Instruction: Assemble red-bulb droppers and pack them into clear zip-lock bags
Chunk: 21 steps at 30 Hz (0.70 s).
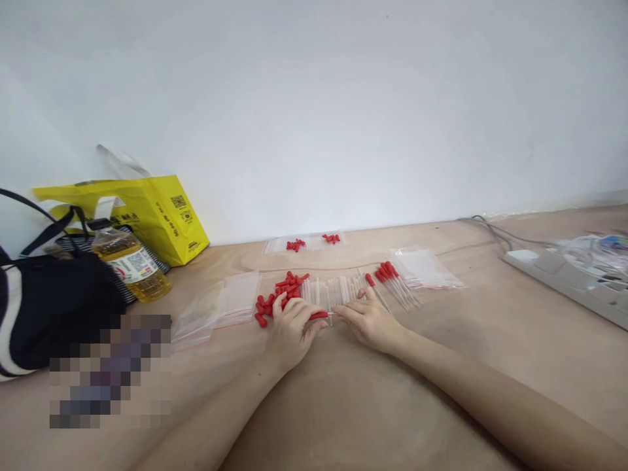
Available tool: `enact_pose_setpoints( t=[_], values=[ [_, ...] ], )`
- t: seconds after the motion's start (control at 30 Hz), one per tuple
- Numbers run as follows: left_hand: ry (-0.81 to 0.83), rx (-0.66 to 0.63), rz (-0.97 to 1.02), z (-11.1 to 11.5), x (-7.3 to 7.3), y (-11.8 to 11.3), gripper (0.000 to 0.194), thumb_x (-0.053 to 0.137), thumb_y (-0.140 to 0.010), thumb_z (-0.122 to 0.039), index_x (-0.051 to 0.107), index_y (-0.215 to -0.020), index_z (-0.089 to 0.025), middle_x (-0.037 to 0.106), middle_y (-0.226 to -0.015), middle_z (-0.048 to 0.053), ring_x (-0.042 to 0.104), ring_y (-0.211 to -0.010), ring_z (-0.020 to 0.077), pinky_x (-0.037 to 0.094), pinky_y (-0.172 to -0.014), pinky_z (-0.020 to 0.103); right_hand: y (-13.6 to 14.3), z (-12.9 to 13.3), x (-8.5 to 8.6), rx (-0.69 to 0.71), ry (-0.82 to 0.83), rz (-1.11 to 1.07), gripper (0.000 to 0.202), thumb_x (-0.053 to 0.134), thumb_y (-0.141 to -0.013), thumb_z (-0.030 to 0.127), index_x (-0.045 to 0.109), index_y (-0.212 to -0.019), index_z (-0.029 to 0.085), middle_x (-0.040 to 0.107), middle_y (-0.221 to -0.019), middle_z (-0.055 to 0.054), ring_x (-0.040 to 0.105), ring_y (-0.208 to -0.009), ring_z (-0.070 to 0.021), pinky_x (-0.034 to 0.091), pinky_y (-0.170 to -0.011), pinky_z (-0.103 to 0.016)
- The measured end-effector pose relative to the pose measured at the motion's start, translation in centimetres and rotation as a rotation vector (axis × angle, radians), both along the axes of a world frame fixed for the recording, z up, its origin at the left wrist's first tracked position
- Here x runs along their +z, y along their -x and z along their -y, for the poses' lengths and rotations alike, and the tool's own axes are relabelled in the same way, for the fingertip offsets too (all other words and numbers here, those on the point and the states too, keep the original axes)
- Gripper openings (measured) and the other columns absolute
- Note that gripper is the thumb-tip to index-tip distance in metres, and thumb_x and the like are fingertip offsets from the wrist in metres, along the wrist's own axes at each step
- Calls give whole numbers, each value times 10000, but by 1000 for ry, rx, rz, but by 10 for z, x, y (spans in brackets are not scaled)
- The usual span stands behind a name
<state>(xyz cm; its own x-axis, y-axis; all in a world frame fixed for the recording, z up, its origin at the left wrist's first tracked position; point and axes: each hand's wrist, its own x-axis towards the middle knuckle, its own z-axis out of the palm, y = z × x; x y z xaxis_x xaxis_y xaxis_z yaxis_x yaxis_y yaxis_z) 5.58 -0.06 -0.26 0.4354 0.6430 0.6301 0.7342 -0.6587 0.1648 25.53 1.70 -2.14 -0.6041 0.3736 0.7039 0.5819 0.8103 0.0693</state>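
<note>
My left hand (293, 327) is closed on a red rubber dropper bulb (318, 315), held sideways at the fingertips. Facing it, my right hand (371, 320) pinches a thin clear glass tube (331, 315), its end close to the bulb's mouth; I cannot tell whether the two touch. Loose red bulbs (262, 306) lie heaped beside and behind my left hand. Behind both hands a row of clear glass tubes (338, 288) lies side by side. Right of my right hand, several droppers with red bulbs fitted (385, 271) lie fanned out.
Clear zip bags lie left (240, 297) and right (424, 267); another bag (314, 242) with red bulbs lies by the wall. An oil bottle (135, 265), a yellow bag (167, 216) and a black bag (63, 307) stand left. A white power strip (564, 281) is right.
</note>
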Motion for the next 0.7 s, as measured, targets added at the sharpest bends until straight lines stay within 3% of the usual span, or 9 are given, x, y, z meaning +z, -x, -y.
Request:
enact_pose_setpoints(
  t=[0.47, 0.7],
  values=[
    [73, -38, 87, 5, 0, -10, 118, 476, -822, -207, 584, -776, -214, 650, -714, -26, 558, -744, 143, 184, -949, 430, 3, 3, 0, 57, -28, -15, 273, 331, -797, 31, 563, -892, 138, 578, -622, -7, 464, -557, -106, 260, -687, -282],
    [100, 26, 127, 5, 2, -9, 119, 511, -800, -250, 629, -799, -245, 658, -732, -22, 554, -766, 152, 217, -910, 409, 7, 7, 11, -2, 51, 35, 201, 372, -847, 132, 570, -883, 136, 580, -716, -44, 478, -677, -141, 282, -664, -280]
  ],
)
